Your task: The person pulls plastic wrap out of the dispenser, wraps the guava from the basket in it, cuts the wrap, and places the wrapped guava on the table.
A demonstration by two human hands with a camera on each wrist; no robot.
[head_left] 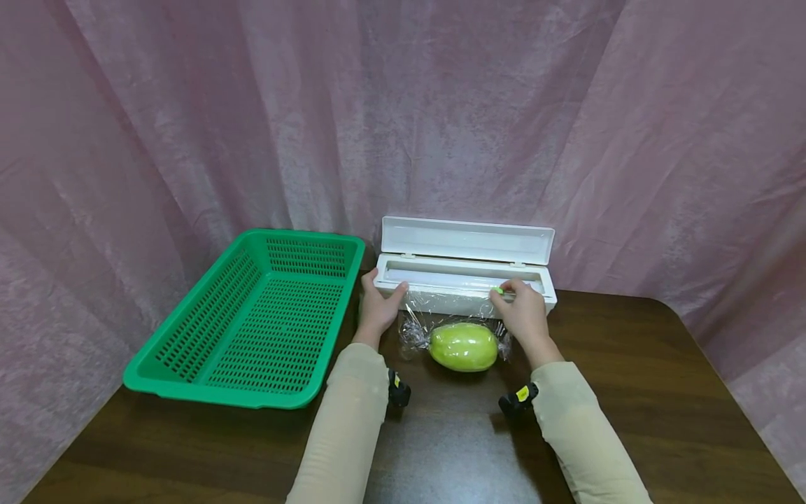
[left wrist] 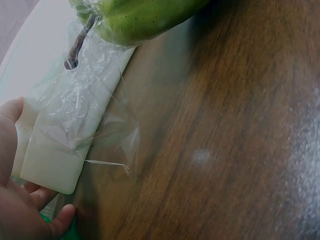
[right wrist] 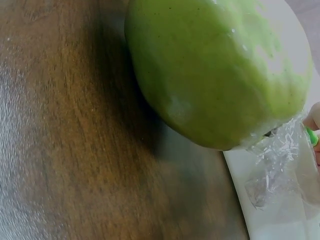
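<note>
A white cling film dispenser (head_left: pixel 466 301) lies on the table with its lid (head_left: pixel 467 239) raised and a film roll inside. My left hand (head_left: pixel 376 305) grips its left end, thumb at the front edge and fingers around the end. With the right hand (head_left: pixel 524 312) I pinch a small green slide cutter (head_left: pixel 497 290) at the front rim, right of the middle. Just before the dispenser lies an oval green melon-like fruit (head_left: pixel 464 347) in clear film, the film bunched at both ends. Film (left wrist: pixel 80 115) spreads from it over the dispenser's front; a brown stem (left wrist: pixel 75 52) shows in the left wrist view.
A large green plastic basket (head_left: pixel 277 329) with slotted sides stands on the left, its right rim close to my left forearm. Pink curtains (head_left: pixel 466 105) hang behind the brown wooden table (head_left: pixel 642 378). The table's right edge slopes down toward the front right.
</note>
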